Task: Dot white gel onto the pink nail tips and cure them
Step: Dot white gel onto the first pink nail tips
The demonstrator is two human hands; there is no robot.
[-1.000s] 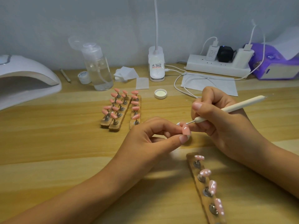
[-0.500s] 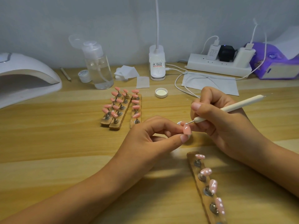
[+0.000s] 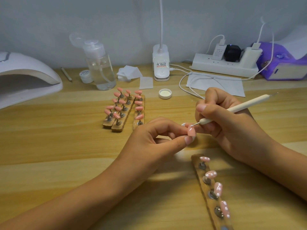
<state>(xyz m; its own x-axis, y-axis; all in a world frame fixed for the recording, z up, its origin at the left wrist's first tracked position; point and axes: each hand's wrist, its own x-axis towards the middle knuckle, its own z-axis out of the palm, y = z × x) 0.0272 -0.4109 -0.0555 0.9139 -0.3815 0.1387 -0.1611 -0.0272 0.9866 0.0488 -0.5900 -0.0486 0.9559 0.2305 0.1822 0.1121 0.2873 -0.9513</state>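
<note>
My left hand [image 3: 154, 135] pinches a pink nail tip [image 3: 191, 131] between thumb and fingers at the centre of the table. My right hand [image 3: 222, 123] grips a white dotting pen [image 3: 235, 108] like a pencil, its metal point touching the top of that tip. A wooden strip [image 3: 207, 188] at the lower right carries several pink tips with white dots. Three more wooden strips [image 3: 123, 110] with plain pink tips lie further back. A small white gel pot [image 3: 165, 93] stands open behind my hands.
A white curing lamp [image 3: 25, 78] sits at the far left. A clear pump bottle [image 3: 99, 65], a small white jar [image 3: 85, 75], wipes [image 3: 129, 73], a desk lamp base [image 3: 161, 63], a power strip [image 3: 224, 65] with cables and a purple tissue pack [image 3: 282, 63] line the back.
The pen point has shifted slightly on the held nail tip. Both hands stay in almost the same place.
</note>
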